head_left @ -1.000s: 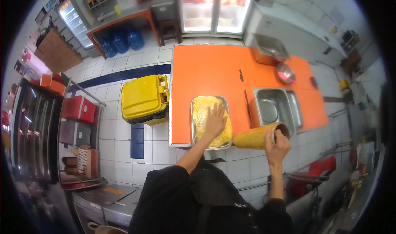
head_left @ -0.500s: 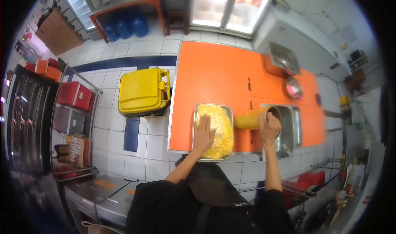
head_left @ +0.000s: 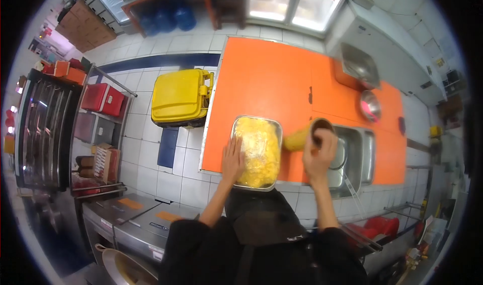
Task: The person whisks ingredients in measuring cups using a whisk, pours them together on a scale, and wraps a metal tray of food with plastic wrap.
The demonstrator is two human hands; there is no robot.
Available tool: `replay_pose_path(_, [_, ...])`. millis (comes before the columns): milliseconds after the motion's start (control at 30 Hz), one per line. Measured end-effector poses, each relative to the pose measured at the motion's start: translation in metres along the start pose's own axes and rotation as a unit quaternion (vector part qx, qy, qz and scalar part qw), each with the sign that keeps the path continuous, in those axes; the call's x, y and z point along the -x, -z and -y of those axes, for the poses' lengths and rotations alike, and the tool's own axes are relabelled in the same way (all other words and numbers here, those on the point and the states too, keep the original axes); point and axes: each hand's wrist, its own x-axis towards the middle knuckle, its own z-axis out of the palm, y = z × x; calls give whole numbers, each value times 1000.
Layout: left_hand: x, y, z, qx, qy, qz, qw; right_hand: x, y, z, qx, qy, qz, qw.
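Observation:
A metal tray (head_left: 277,170) stands at the table's near edge, filled with yellow food (head_left: 254,157) under shiny clear film. My left hand (head_left: 232,160) lies along the tray's left rim, fingers stretched out and close together. Right of the tray is a thick yellowish roll of cling film (head_left: 298,139), lying on its side with its hollow core facing right. My right hand (head_left: 320,157) grips that core end, fingers curled at the opening; some fingertips are hidden inside it.
A metal sink (head_left: 369,157) is set into the orange table (head_left: 266,79) on the right. Behind it are a deep metal container (head_left: 358,66) and a metal bowl (head_left: 370,105) with something pink. A yellow lidded bin (head_left: 181,95) stands left of the table.
My left hand has shifted from the top of the film to the tray's left side. My right hand's fingers have changed position at the roll's core end. The camera view has shifted slightly.

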Motion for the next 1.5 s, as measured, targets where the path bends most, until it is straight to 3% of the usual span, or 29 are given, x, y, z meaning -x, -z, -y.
replay_pose_path(33, [20,-6,-6,-31,25,-28,999,11,5,4,-66,27,-45,996])
replay_pose_path(100, [40,-18,-22,-68,52,-61,994,43,13,14,-177,36,15,984])
replay_pose_path(167, [48,-37,-41,-101,54,-112,987,94,8,11,-185,-48,125,973])
replay_pose_path(333, [-32,-44,-74,-115,15,-120,986,158,11,-18,-209,-145,248,935])
replay_pose_path(400, [-66,-54,-74,-189,-46,-21,981,164,16,-23,-212,-159,290,920])
replay_pose_path(433, [-77,-62,-72,-191,-41,-26,980,165,17,-24,-225,-164,297,914])
replay_pose_path(500, [-90,-69,-66,-238,-171,73,953,166,15,-25,-246,-162,305,906])
replay_pose_path(633, [-82,-44,-50,-247,-104,66,961,169,17,-35,-228,-180,286,913])
replay_pose_path(733, [-47,-44,-44,-223,-127,32,966,173,16,-40,-209,-218,287,909])
replay_pose_path(800, [-50,-35,-37,-214,-155,71,962,170,5,-39,-201,-238,305,900])
replay_pose_path(900, [-79,-33,-11,-207,-54,-10,977,177,-17,-34,-174,-253,301,903])
replay_pose_path(1000, [-86,-23,-9,-142,36,-11,989,216,-62,-59,-112,-272,288,911])
replay_pose_path(1033, [-71,-22,-7,-137,42,-3,990,245,-85,-81,-142,-361,306,869])
replay_pose_path(1100, [-32,-16,0,19,74,-103,992,212,-70,-60,-247,-568,362,697])
replay_pose_path(1133, [-8,-8,-2,61,114,-107,986,214,-74,-60,-245,-570,362,696])
replay_pose_path(1233, [81,-16,14,212,293,-163,918,229,-71,-64,-318,-595,353,648])
replay_pose_path(1300, [126,-36,43,262,343,-177,885,223,-69,-52,-328,-632,356,605])
replay_pose_path(1367, [143,-37,44,307,393,-200,843,225,-70,-43,-314,-630,362,610])
replay_pose_path(1433, [128,-24,27,455,436,-223,744,232,-66,-41,-302,-624,374,616])
replay_pose_path(1467, [126,-24,29,456,440,-233,738,235,-64,-42,-330,-614,366,617])
replay_pose_path(1500, [124,-25,32,427,417,-231,769,233,-62,-39,-359,-603,357,616])
